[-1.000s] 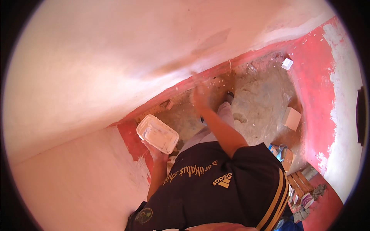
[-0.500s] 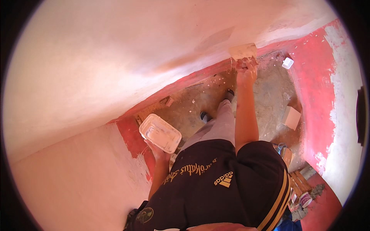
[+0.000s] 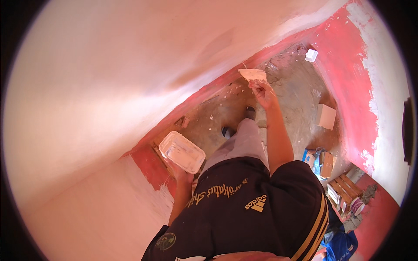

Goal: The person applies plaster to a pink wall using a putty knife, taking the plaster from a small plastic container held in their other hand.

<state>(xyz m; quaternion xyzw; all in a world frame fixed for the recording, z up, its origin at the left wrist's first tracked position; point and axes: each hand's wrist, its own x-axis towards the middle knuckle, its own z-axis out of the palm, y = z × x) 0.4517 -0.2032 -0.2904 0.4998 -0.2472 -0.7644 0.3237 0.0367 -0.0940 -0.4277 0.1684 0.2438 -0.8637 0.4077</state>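
White-smeared putty blade (image 3: 252, 75) gripped in right hand (image 3: 264, 92); left hand (image 3: 182, 174) clasps white plaster tray (image 3: 182, 152).

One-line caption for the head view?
Right hand holds a putty knife near the wall; left hand holds a white tray.

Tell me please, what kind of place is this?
Probably a room under renovation: a freshly plastered wall with red paint below, a bare dusty floor, and the right hand holding a putty knife.
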